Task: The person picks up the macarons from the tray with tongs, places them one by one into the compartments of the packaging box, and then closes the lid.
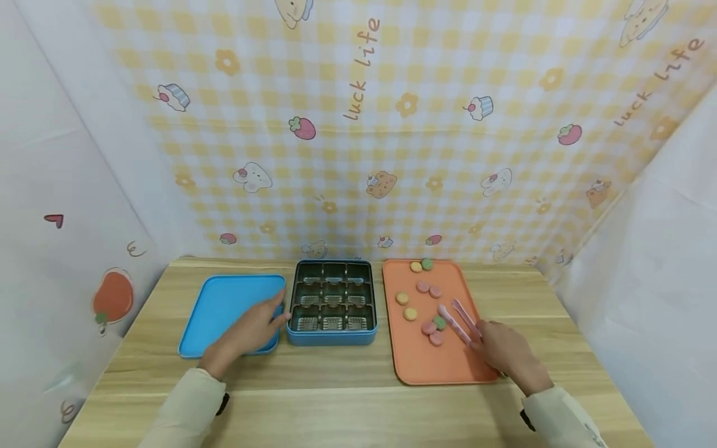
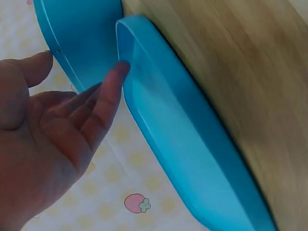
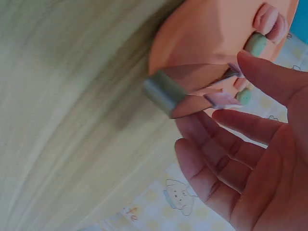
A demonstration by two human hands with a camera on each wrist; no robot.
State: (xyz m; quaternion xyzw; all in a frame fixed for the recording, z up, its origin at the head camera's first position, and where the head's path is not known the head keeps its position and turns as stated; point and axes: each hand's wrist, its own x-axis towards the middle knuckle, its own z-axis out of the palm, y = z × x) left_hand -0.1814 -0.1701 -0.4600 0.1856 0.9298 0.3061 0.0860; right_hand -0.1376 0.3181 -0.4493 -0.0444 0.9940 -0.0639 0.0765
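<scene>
Pink-patterned tongs [image 1: 456, 325] are in your right hand [image 1: 506, 351] — thumb on one side, fingers on the other, a light pinch with the two tongs arms spread apart. In the right wrist view you can see the bent metal end too, and your lower fingers are loosely curved. The tips sit over the orange tray [image 1: 414, 364], close to a green macaron [image 1: 439, 322] with two pink macarons [image 1: 435, 338] beside it; can't tell if they touch. The other macarons [image 1: 402, 298], yellow, pink and green, are scattered farther up that same tray.

Your left hand [image 1: 254, 326] isn't gripping anything, fingers loose and mostly extended. Your index fingertip is at the rim of the shallow blue tray [image 1: 235, 305], and your thumb is right by the side of the blue box [image 1: 332, 338] — can't tell if it's actually touching. That box stands between the two trays, with a dark nine-compartment insert [image 1: 333, 300] inside. Everything's on a wood-grain table [image 1: 336, 417] in front of a yellow checked backdrop [image 1: 336, 149].
</scene>
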